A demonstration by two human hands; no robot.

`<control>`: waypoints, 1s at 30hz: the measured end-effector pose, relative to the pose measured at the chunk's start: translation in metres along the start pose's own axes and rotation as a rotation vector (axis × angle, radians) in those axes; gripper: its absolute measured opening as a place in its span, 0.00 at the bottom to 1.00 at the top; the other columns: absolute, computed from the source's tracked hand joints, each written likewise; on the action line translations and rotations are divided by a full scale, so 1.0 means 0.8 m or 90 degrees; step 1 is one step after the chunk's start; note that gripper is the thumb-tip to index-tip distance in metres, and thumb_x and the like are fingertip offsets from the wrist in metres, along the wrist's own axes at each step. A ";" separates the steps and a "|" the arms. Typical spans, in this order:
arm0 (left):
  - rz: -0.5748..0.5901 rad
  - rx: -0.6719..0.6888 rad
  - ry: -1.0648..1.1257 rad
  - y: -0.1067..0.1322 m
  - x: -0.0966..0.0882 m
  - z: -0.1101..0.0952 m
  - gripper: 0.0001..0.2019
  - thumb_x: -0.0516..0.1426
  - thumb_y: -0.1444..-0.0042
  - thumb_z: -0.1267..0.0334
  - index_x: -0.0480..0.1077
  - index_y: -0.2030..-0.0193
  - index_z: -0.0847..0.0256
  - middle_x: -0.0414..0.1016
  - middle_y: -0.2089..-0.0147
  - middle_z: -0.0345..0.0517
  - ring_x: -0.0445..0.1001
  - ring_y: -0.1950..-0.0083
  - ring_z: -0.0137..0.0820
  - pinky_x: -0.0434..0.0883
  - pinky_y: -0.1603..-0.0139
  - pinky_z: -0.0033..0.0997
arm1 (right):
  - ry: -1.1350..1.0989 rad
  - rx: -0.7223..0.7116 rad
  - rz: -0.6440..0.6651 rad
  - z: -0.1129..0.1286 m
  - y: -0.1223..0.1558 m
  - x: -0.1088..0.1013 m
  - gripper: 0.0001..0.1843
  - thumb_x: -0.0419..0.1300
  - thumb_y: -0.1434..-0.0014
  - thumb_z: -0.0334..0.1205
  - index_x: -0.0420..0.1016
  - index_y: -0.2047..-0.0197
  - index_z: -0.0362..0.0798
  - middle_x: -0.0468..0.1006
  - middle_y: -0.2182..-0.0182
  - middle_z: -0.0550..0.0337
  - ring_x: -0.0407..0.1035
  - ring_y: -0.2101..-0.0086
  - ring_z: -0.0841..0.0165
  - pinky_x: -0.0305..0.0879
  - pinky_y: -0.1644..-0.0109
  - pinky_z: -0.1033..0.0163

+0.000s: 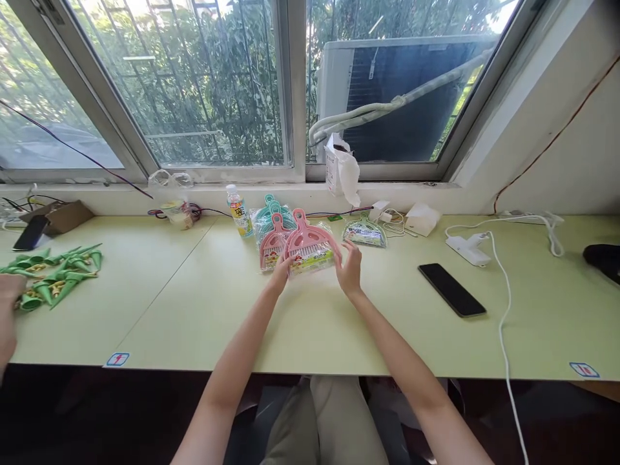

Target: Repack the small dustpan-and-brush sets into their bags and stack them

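Note:
A pink dustpan and brush set point(310, 242) in a clear plastic wrapper is held up between my two hands above the table. At its lower left edge, the fingers of my left hand point(281, 272) are closed on it. My right hand point(349, 270) grips the opposite side, its fingertips along the right rim. Just behind on the left lies a second wrapped pink set point(274, 240), partly covered by the front one. Beyond that is a wrapped teal set point(272, 210). A wrapped green set point(365, 231) lies apart, to the right of my right hand.
The pale green table point(184, 323) bears a drink bottle point(239, 212), a black phone point(452, 289), a white power strip point(467, 249) and its cable. Green cone-shaped pieces point(62, 274) lie at left, near another person's hand point(7, 310). A tissue pack point(339, 168) stands by the window.

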State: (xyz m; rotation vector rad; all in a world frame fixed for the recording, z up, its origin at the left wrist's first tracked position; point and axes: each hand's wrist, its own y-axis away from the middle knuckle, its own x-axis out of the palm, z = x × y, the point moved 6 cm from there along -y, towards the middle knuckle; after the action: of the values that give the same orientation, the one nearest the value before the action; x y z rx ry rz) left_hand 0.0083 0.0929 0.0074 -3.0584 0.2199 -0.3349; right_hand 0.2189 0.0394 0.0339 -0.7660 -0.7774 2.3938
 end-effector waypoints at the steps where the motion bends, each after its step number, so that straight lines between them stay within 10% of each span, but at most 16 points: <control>1: -0.001 -0.020 0.041 0.003 0.002 0.002 0.27 0.59 0.51 0.60 0.64 0.42 0.58 0.73 0.48 0.48 0.68 0.41 0.41 0.65 0.41 0.42 | 0.053 -0.081 0.025 0.015 0.006 -0.001 0.15 0.50 0.38 0.42 0.65 0.48 0.51 0.68 0.44 0.49 0.60 0.43 0.59 0.57 0.42 0.48; 7: 0.028 0.006 0.133 0.011 0.020 0.002 0.34 0.61 0.56 0.67 0.60 0.39 0.54 0.72 0.45 0.45 0.70 0.44 0.39 0.67 0.43 0.41 | 0.183 -0.297 0.253 0.043 0.031 0.028 0.13 0.46 0.35 0.38 0.72 0.60 0.50 0.77 0.60 0.53 0.68 0.55 0.62 0.57 0.48 0.56; 11: -0.024 -0.019 0.155 0.006 0.005 0.006 0.36 0.61 0.54 0.66 0.56 0.37 0.54 0.73 0.46 0.46 0.74 0.49 0.38 0.71 0.46 0.41 | 0.149 -0.179 0.252 0.017 0.025 0.033 0.18 0.46 0.34 0.43 0.73 0.67 0.48 0.77 0.70 0.52 0.69 0.65 0.62 0.59 0.56 0.57; 20: 0.088 -0.051 0.111 0.020 0.023 0.002 0.36 0.62 0.49 0.57 0.53 0.33 0.45 0.69 0.41 0.43 0.73 0.47 0.37 0.73 0.50 0.37 | -0.450 0.353 0.119 -0.040 0.016 0.035 0.22 0.66 0.55 0.54 0.67 0.62 0.50 0.77 0.67 0.59 0.71 0.66 0.66 0.67 0.63 0.61; 30: 0.054 -0.051 0.135 0.011 0.017 0.009 0.29 0.55 0.44 0.44 0.60 0.36 0.48 0.72 0.43 0.42 0.70 0.41 0.38 0.68 0.41 0.42 | -0.518 0.327 0.114 -0.054 0.008 0.033 0.22 0.65 0.55 0.53 0.69 0.60 0.51 0.77 0.61 0.59 0.71 0.61 0.67 0.67 0.55 0.59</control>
State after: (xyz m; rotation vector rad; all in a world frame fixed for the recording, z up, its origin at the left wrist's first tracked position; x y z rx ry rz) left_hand 0.0219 0.0826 0.0027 -3.0776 0.3801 -0.6600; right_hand 0.2261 0.0667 -0.0088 0.3931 -0.3240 2.8868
